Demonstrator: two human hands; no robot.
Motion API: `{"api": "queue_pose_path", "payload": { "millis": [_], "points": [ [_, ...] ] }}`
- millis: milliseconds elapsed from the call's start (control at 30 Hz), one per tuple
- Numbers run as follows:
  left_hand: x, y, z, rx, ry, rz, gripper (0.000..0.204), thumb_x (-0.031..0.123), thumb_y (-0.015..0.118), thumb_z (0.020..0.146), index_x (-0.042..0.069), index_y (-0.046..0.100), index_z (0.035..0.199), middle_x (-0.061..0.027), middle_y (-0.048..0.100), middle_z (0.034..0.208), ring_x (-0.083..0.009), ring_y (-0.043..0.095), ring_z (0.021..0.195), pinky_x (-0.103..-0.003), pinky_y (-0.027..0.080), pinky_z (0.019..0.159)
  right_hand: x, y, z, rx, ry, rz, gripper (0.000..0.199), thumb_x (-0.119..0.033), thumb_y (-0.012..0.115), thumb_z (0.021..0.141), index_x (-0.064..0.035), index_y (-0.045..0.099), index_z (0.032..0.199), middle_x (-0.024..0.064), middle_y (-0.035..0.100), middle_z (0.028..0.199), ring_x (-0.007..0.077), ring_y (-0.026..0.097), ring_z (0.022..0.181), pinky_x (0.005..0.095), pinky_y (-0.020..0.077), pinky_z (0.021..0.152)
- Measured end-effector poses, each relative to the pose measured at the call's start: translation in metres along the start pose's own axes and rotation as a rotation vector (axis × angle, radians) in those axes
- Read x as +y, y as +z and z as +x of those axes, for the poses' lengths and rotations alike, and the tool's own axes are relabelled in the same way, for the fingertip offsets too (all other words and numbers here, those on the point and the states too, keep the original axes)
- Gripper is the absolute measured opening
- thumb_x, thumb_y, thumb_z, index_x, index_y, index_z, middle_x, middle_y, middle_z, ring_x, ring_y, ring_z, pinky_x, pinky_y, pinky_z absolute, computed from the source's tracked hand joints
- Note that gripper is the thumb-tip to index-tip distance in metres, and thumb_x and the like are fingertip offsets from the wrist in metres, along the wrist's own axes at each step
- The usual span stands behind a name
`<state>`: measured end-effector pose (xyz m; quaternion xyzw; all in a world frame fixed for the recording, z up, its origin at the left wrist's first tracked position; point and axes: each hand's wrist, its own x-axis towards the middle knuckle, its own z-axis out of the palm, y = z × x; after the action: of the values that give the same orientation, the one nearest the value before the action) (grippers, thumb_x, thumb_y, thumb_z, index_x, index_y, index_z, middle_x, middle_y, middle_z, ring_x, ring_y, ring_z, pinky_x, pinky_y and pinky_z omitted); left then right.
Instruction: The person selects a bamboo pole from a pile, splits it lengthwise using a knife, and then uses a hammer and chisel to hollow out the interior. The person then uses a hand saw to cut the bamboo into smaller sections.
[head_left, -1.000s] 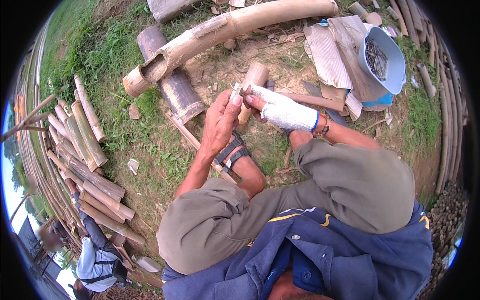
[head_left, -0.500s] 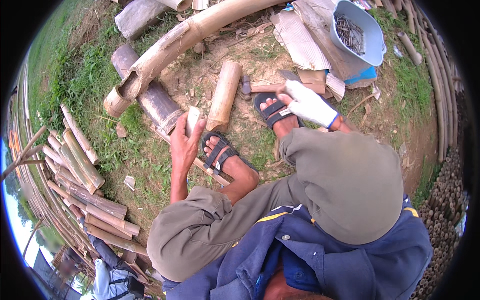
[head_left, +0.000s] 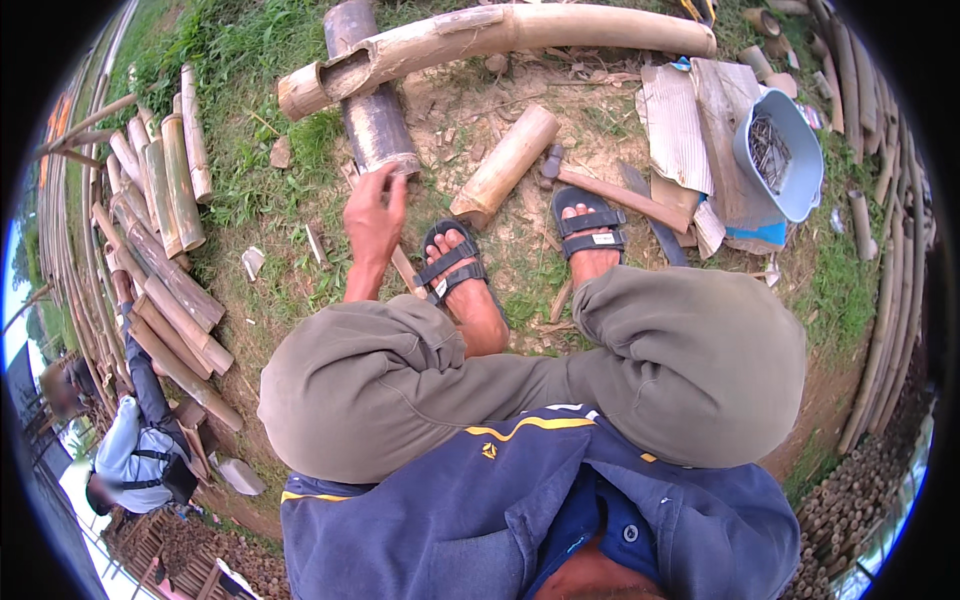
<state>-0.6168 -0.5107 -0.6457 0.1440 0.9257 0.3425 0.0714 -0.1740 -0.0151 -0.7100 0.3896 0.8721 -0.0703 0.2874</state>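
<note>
My left hand [head_left: 374,228] is over the ground left of my left foot, its fingers loosely bent and apart, with nothing visible in them. Its fingertips are nearest the lower end of a dark log [head_left: 378,130]. A pale sliver of wood or bamboo [head_left: 315,243] lies on the grass beside that hand. My right hand is out of view. Between my sandalled feet and the log lies a short bamboo section [head_left: 508,163]. A hammer [head_left: 625,199] rests on the ground by my right foot, beside a dark flat blade [head_left: 654,216].
A long bamboo pole [head_left: 540,30] with a notch cut near its left end rests across the log. A blue-grey basin [head_left: 808,175] with nails stands right, near cardboard [head_left: 672,125]. Cut bamboo pieces [head_left: 160,190] lie left; a person [head_left: 135,455] sits at lower left.
My left hand has let go of the pale piece; a pale sliver now lies on the grass beside it. My gloved right hand has left the view. The view has shifted.
</note>
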Motion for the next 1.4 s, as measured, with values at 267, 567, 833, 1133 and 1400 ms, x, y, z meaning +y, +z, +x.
{"api": "queue_pose_path", "payload": {
  "millis": [267,567,833,1133,1400],
  "points": [
    [0.031,0.144,0.034,-0.317,0.199,0.107,0.097,0.053,0.086,0.082,0.002,0.046,0.153,-0.0289,0.061,0.136,-0.0451,0.060,0.129,-0.053,0.051,0.109,0.027,-0.054,-0.025,0.034,-0.210,-0.055,0.047,-0.009,0.069,0.092,0.0006,0.060,0.138,0.0163,0.066,0.127,0.0303,0.066,0.116,0.0418,0.0531,0.098],
    [0.027,0.043,-0.028,0.002,-0.118,-0.508,0.092,0.045,0.088,0.072,-0.001,0.051,0.143,-0.0257,0.066,0.128,-0.0401,0.068,0.117,-0.048,0.054,0.105,0.073,-0.312,-0.201,-0.049,-0.259,-0.142,0.046,-0.027,0.062,0.094,0.0041,0.061,0.129,0.0304,0.061,0.123,0.0463,0.057,0.116,0.0538,0.0484,0.097],
    [-0.079,-0.097,-0.090,0.916,-0.257,-0.506,0.089,0.041,0.092,0.083,-0.001,0.040,0.142,-0.0211,0.065,0.126,-0.0300,0.071,0.113,-0.045,0.058,0.100,-0.104,-0.479,-0.147,0.350,-0.598,-0.404,0.079,-0.030,0.074,0.091,-0.0072,0.044,0.161,0.0217,0.054,0.145,0.0365,0.052,0.120,0.0457,0.0448,0.101],
    [-0.101,-0.165,-0.103,1.041,-0.130,-0.467,0.085,0.039,0.095,0.083,0.003,0.043,0.139,-0.0151,0.064,0.130,-0.0245,0.070,0.115,-0.040,0.061,0.098,-0.458,-0.375,-0.113,-0.646,-1.035,0.491,0.082,-0.054,0.066,0.101,-0.0023,0.041,0.159,-0.0039,0.050,0.068,0.0054,0.046,0.057,0.0221,0.0349,0.055],
    [-0.154,-0.093,0.005,0.836,-0.122,-0.450,0.089,0.040,0.097,0.078,0.008,0.047,0.144,-0.0137,0.065,0.135,-0.0298,0.067,0.125,-0.046,0.055,0.105,-0.553,-0.230,-0.141,-0.743,-1.374,0.903,0.053,-0.018,0.065,0.105,-0.0053,0.047,0.153,0.0024,0.059,0.098,0.0113,0.058,0.084,0.0267,0.0506,0.079]
  ]
}}
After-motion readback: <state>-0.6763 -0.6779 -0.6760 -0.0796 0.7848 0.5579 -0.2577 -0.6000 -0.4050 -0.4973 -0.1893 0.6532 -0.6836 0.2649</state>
